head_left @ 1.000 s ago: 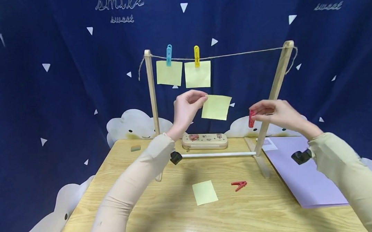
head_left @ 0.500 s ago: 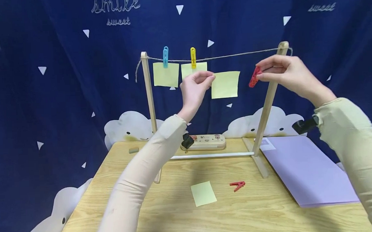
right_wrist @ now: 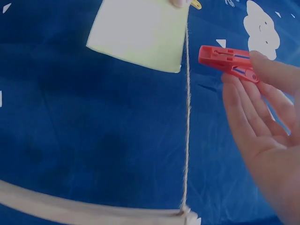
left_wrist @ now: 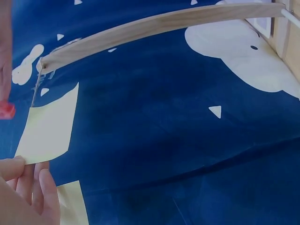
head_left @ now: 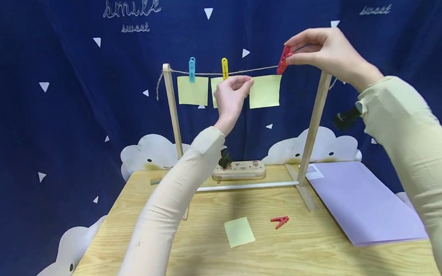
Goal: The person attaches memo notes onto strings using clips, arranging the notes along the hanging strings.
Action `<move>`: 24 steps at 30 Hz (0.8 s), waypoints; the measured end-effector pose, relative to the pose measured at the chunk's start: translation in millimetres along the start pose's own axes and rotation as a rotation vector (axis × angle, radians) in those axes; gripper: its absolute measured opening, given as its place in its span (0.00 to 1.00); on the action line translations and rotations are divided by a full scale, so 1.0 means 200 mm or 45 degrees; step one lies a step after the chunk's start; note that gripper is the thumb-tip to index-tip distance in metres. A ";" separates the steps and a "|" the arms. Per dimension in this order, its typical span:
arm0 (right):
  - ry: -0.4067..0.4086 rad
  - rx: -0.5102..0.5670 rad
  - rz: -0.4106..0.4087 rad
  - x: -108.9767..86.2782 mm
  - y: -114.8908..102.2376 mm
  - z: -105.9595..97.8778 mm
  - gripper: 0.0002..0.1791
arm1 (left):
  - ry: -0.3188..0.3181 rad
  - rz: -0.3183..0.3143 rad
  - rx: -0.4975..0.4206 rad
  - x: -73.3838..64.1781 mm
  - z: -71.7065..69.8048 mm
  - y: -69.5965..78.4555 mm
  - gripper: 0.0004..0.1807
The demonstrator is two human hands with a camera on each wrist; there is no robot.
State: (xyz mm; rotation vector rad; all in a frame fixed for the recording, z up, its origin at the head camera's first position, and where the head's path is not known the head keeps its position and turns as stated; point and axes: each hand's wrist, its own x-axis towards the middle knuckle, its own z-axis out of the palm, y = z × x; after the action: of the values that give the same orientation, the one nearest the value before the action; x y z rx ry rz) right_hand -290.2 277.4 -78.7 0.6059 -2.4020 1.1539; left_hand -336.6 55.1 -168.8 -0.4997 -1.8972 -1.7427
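Note:
My left hand (head_left: pixel 231 97) pinches a yellow sticky note (head_left: pixel 265 91) by its upper left corner, just below the string (head_left: pixel 256 70). Between thumb and fingers, my right hand (head_left: pixel 326 53) holds a red clothespin (head_left: pixel 284 60) near the note's upper right corner. In the right wrist view the clothespin (right_wrist: pixel 227 57) is apart from both string and note. Two other notes hang on the string: one from a blue clothespin (head_left: pixel 192 69), one from a yellow clothespin (head_left: pixel 224 68). My left hand partly covers the second of these.
Wooden posts (head_left: pixel 314 129) hold up the string, joined low by a white rod (head_left: pixel 249 186). On the table lie another note (head_left: pixel 239 232) and a red clothespin (head_left: pixel 280 222). A pencil case (head_left: pixel 244 170) sits behind, a purple folder (head_left: pixel 364 201) at right, an eraser (head_left: pixel 156 181) at left.
Both hands have risen to string height. The left has brought its note up and a little right; the right has lifted the red clothespin up and, lately, leftward to the note's corner.

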 end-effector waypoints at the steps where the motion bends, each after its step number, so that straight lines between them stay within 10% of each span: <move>1: -0.006 -0.016 -0.010 0.02 -0.01 0.01 0.23 | -0.002 0.000 0.001 0.00 0.00 0.00 0.09; 24: -0.058 -0.233 0.010 0.25 -0.04 0.12 0.22 | 0.015 -0.021 0.031 0.00 0.00 -0.01 0.09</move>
State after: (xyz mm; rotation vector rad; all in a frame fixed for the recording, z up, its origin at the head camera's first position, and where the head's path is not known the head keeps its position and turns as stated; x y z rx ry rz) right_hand -331.4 242.9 -60.8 0.5690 -2.5154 0.9191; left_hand -338.2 54.8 -169.4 -0.4653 -1.9176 -1.7267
